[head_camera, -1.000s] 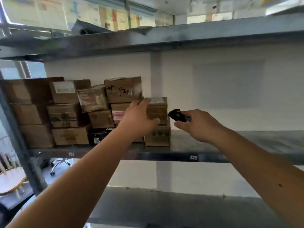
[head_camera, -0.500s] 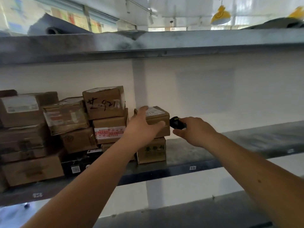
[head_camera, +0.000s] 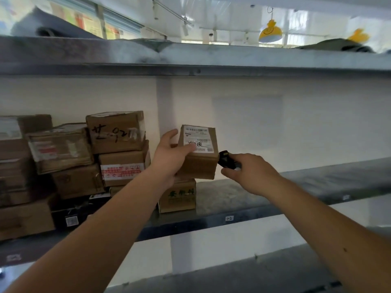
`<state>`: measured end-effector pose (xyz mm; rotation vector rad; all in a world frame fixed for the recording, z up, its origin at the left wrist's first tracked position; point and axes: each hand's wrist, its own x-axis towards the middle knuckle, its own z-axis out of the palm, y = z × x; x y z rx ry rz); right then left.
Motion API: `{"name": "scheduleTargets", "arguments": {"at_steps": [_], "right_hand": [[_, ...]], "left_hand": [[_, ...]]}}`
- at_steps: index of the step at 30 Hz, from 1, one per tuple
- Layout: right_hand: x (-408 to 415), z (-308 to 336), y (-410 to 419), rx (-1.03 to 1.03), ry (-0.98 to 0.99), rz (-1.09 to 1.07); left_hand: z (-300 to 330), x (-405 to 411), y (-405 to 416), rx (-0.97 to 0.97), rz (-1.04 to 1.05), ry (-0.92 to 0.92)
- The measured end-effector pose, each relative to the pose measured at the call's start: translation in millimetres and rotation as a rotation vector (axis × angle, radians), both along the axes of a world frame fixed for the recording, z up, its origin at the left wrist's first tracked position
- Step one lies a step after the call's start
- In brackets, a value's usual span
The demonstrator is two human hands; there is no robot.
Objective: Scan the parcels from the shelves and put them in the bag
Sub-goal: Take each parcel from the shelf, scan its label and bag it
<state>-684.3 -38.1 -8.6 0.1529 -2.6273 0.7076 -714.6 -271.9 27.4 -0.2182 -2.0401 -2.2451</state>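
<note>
**Parcel tipped up for the scanner**

Compared to half a second earlier, the small brown cardboard parcel with the white shipping label [head_camera: 197,153] had been tilted back and lifted, so its label faced the camera instead of lying flat on top. It sat just above the little brown box with green characters [head_camera: 177,197] on the grey metal shelf [head_camera: 243,199]; couldn't tell if the two still touched.

The left hand [head_camera: 169,157] gripped that parcel from its left side, thumb curled over the lower edge of the label and fingers wrapped round the far side. The right hand [head_camera: 251,174] was curled around a small black handheld scanner [head_camera: 226,160], whose front end sat just beside the parcel's lower right corner, pointing at it.

Off to the left, the stack of brown cardboard boxes [head_camera: 69,163] filled the same shelf, one on top with black handwriting [head_camera: 115,132] and one below it with a red-and-white sticker [head_camera: 123,169]. Above ran the upper grey metal shelf [head_camera: 211,60], and a yellow hanging lamp [head_camera: 270,32] showed beyond it. Things were a bit blurry on the far left.
</note>
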Motion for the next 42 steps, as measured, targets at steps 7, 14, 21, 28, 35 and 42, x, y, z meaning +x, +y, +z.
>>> {"name": "scheduleTargets", "arguments": {"at_steps": [7,14,21,28,35,42], "right_hand": [[13.0,-5.0,19.0,-0.053,-0.006,0.026],[21.4,-9.1,33.3,-0.047,0.006,0.052],[29.5,-15.4,54.6,-0.066,-0.024,0.085],[42.5,-6.9,71.9,-0.041,-0.035,0.065],[58.8,-11.1,92.2,-0.083,-0.100,0.027],[85.2,-21.4,93.7,-0.037,-0.184,0.078]], "left_hand": [[-6.9,-6.4,11.3,-0.051,-0.146,0.088],[-21.2,1.2,33.9,-0.414,-0.095,0.441],[-30.7,7.3,40.5,-0.518,-0.143,0.519],[-34.0,6.6,57.5,-0.482,-0.064,0.580],[-34.7,-5.8,56.8,-0.612,0.117,0.647],[-42.4,-16.7,66.5,-0.722,0.164,0.675]]}}
